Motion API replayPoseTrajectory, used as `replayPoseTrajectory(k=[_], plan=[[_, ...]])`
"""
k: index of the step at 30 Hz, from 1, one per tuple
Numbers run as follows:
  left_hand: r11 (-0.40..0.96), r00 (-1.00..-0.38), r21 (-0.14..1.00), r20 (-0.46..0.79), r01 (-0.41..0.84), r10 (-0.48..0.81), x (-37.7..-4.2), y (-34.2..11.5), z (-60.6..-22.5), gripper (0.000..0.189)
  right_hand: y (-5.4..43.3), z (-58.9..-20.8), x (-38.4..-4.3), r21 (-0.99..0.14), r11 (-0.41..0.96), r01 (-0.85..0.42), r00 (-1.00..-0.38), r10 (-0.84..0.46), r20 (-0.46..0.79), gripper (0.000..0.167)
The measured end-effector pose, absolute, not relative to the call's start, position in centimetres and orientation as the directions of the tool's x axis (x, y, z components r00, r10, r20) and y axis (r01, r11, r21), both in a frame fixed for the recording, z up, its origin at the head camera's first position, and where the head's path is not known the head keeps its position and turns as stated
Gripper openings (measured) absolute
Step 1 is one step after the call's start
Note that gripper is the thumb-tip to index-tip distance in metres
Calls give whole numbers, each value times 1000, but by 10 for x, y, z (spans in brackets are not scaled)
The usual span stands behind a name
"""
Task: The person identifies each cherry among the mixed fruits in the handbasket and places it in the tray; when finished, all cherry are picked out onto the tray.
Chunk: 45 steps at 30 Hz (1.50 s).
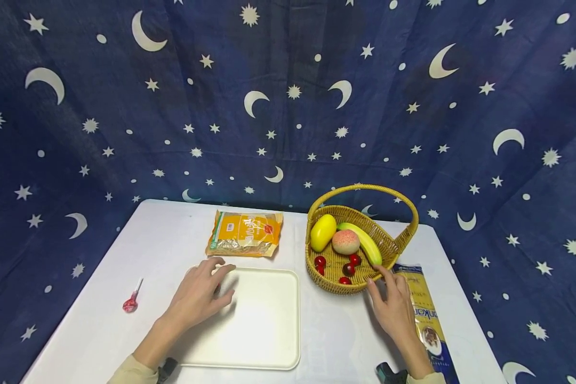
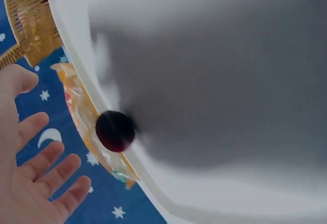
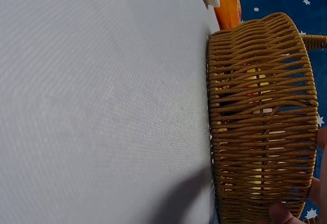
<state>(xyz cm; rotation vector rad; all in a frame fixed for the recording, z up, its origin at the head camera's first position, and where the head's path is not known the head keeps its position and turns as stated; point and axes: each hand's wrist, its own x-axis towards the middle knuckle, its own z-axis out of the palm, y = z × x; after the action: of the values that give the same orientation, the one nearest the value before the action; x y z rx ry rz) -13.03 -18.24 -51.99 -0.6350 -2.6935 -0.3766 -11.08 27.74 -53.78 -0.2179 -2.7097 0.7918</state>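
Note:
My left hand hovers over the left part of a cream rectangular tray, fingers spread and nothing in them. In the left wrist view a dark red cherry lies by the tray's edge, near the fingers; the hand hides it from the head view. At the right, my right hand pinches the near right rim of a wicker basket, thumb outside and index finger over the rim. The basket holds a yellow mango-like fruit, a peach, a banana and several cherries.
An orange food packet lies behind the tray. A red lollipop is on the white table at the left. Partly under the right forearm lies a blue and yellow bag. A starry blue curtain stands behind the table.

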Motion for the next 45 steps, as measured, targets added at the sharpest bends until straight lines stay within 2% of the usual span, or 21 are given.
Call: replayPoseTrajectory(k=[10,22,31,39,45], plan=[[827,-810,166,377,537,450,-133,-154,-510,49,277,-538,-111,-546,837,49,-939,225,260,47],[784,-776,175,378,595,505,-128,-129,-516,46,277,-537,-110,-535,843,50,-940,221,260,48],[711,-740,230,328,665,587,-146,-80,-493,44,278,-540,-110,-543,839,39,-935,222,276,47],[636,-628,125,386,761,675,-179,-23,-470,40,279,-538,-112,-540,841,37,-936,219,276,47],[639,-622,76,344,765,703,-186,5,-464,35,279,-542,-109,-537,842,50,-938,224,265,47]])
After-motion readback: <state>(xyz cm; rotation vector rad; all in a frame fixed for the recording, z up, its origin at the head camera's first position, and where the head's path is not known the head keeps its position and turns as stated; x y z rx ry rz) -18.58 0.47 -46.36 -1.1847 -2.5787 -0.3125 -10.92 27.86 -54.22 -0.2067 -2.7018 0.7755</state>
